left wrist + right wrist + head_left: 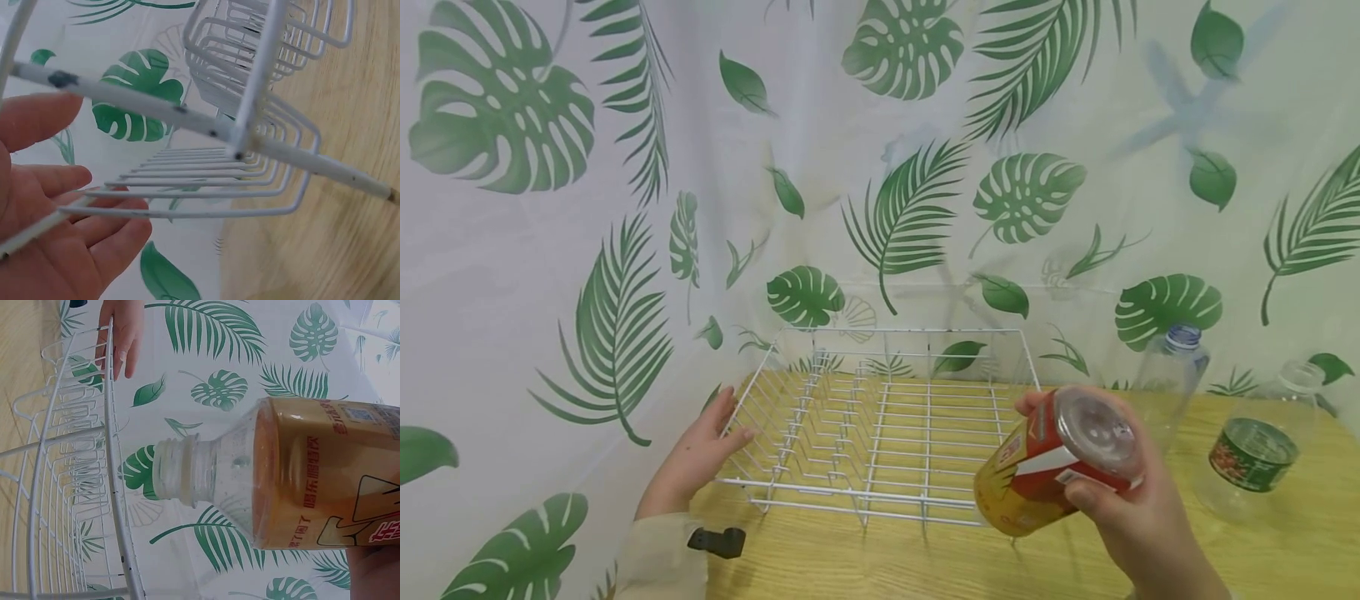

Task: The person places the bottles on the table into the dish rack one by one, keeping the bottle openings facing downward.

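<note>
My right hand (1157, 508) grips a plastic bottle (1037, 467) with a red and yellow label, thumb on the near side and fingers round the far side. The bottle is tipped, its clear base up toward the head camera. In the right wrist view its uncapped clear neck (178, 469) points toward the rack. At the left end of the white wire dish rack (865, 494), my left hand (692, 458) is at the frame with fingers loosely extended. The left wrist view shows rack wires crossing before its palm and fingers (119, 250).
Two more clear plastic bottles stand on the right of the wooden table (820, 558): one with a blue neck (1183, 336), one with a green label (1253, 454). A leaf-printed white curtain (820, 242) hangs behind and at the left. A black strap piece (718, 542) is by my left sleeve.
</note>
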Tool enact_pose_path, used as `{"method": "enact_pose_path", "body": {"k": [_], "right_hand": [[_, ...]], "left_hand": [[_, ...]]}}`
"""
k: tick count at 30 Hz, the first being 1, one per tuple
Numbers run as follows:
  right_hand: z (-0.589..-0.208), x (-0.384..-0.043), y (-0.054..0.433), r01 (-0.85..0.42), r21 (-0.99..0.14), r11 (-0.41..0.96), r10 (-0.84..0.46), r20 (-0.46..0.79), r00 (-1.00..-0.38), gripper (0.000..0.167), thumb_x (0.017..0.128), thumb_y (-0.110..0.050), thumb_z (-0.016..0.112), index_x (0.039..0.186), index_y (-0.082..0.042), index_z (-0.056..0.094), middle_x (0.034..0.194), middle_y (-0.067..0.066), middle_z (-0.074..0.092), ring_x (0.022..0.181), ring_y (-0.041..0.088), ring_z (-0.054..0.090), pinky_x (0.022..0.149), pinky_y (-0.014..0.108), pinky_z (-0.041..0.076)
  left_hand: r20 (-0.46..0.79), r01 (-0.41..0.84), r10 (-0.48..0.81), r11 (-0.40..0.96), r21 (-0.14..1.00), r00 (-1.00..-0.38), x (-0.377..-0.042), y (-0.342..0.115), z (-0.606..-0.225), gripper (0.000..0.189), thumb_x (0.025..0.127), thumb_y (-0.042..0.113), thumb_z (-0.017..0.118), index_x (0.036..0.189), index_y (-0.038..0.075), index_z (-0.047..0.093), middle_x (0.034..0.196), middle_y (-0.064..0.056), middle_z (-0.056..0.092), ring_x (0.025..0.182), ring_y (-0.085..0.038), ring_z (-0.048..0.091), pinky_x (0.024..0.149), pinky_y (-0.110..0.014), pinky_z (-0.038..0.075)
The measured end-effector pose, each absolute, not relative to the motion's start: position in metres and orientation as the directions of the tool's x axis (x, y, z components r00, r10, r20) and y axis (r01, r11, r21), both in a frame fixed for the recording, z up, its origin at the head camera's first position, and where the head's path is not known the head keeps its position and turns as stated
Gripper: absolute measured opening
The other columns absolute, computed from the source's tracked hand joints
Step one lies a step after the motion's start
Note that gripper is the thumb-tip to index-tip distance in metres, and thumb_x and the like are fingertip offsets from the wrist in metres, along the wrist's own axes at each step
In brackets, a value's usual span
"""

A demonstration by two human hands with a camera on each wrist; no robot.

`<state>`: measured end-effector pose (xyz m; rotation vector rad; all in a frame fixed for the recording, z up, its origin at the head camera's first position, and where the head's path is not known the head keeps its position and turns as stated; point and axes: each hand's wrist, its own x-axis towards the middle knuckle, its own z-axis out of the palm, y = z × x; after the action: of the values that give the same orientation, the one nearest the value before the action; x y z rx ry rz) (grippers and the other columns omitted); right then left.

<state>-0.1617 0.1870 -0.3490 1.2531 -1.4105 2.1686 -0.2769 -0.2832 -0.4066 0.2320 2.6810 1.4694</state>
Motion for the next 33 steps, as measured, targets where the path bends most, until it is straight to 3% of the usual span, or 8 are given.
{"method": "enact_pose_path", "body": {"k": [5, 8, 12, 16, 21, 28, 33], "right_hand": [[-0.349, -0.164, 0.185, -0.614, -0.617, -0.493, -0.215, 0.770, -0.601, 0.060, 0.095, 0.009, 0.061, 0.147, 0.012, 0.031, 0.143, 0.031, 0.049, 0.132, 0.037, 0.049, 0.101, 0.038, 0.050], [-0.350, -0.166, 0.183, -0.611, -0.622, -0.489, -0.212, 0.764, -0.609, 0.061, 0.095, 0.009, 0.060, 0.147, 0.012, 0.030, 0.143, 0.032, 0.048, 0.132, 0.038, 0.048, 0.101, 0.039, 0.050], [-0.350, -0.170, 0.183, -0.601, -0.644, -0.473, -0.193, 0.741, -0.642, 0.059, 0.096, 0.007, 0.060, 0.147, 0.011, 0.032, 0.143, 0.030, 0.049, 0.130, 0.036, 0.050, 0.101, 0.037, 0.050], [-0.345, -0.178, 0.180, -0.596, -0.646, -0.477, -0.177, 0.735, -0.654, 0.054, 0.097, 0.005, 0.058, 0.146, 0.010, 0.034, 0.143, 0.030, 0.049, 0.130, 0.036, 0.048, 0.103, 0.037, 0.048], [-0.334, -0.185, 0.173, -0.579, -0.658, -0.482, -0.162, 0.716, -0.679, 0.055, 0.098, 0.002, 0.060, 0.147, 0.008, 0.035, 0.144, 0.030, 0.048, 0.131, 0.037, 0.048, 0.104, 0.037, 0.047], [-0.316, -0.197, 0.156, -0.512, -0.758, -0.404, -0.169, 0.612, -0.773, 0.057, 0.099, -0.004, 0.062, 0.149, -0.005, 0.035, 0.146, 0.022, 0.048, 0.134, 0.034, 0.045, 0.106, 0.036, 0.046], [-0.310, -0.213, 0.144, -0.482, -0.798, -0.361, -0.172, 0.565, -0.807, 0.056, 0.099, -0.007, 0.061, 0.148, -0.011, 0.033, 0.146, 0.021, 0.047, 0.133, 0.033, 0.044, 0.105, 0.034, 0.046]], "left_hand": [[-0.036, 0.059, 0.215, 0.419, 0.906, -0.976, -0.277, -0.292, -0.416, 0.076, 0.107, 0.018, 0.048, 0.163, 0.008, -0.004, 0.167, -0.022, 0.007, 0.152, -0.039, 0.007, 0.120, -0.058, 0.013], [-0.039, 0.046, 0.214, 0.379, 0.924, -0.976, -0.278, -0.295, -0.420, 0.072, 0.108, 0.015, 0.044, 0.163, 0.008, -0.002, 0.165, -0.023, 0.014, 0.152, -0.039, 0.010, 0.119, -0.059, 0.014], [-0.048, 0.021, 0.202, 0.327, 0.945, -0.978, -0.279, -0.296, -0.423, 0.069, 0.107, 0.011, 0.041, 0.163, 0.007, 0.001, 0.163, -0.024, 0.020, 0.151, -0.039, 0.015, 0.119, -0.059, 0.015], [-0.044, 0.010, 0.212, 0.246, 0.969, -0.976, -0.282, -0.293, -0.423, 0.068, 0.103, -0.001, 0.033, 0.163, 0.005, 0.000, 0.164, -0.025, 0.017, 0.149, -0.040, 0.019, 0.120, -0.053, 0.015], [-0.032, 0.017, 0.218, 0.218, 0.976, -0.975, -0.285, -0.289, -0.424, 0.072, 0.098, -0.005, 0.031, 0.163, 0.005, 0.001, 0.163, -0.025, 0.017, 0.148, -0.041, 0.022, 0.120, -0.051, 0.017], [-0.041, -0.001, 0.205, 0.193, 0.981, -0.978, -0.285, -0.287, -0.427, 0.075, 0.095, -0.009, 0.031, 0.162, 0.005, 0.001, 0.163, -0.024, 0.017, 0.146, -0.038, 0.024, 0.119, -0.050, 0.019], [-0.050, -0.013, 0.194, 0.189, 0.982, -0.980, -0.285, -0.288, -0.428, 0.075, 0.095, -0.009, 0.031, 0.163, 0.006, 0.002, 0.164, -0.022, 0.017, 0.148, -0.036, 0.024, 0.120, -0.048, 0.019]]}}
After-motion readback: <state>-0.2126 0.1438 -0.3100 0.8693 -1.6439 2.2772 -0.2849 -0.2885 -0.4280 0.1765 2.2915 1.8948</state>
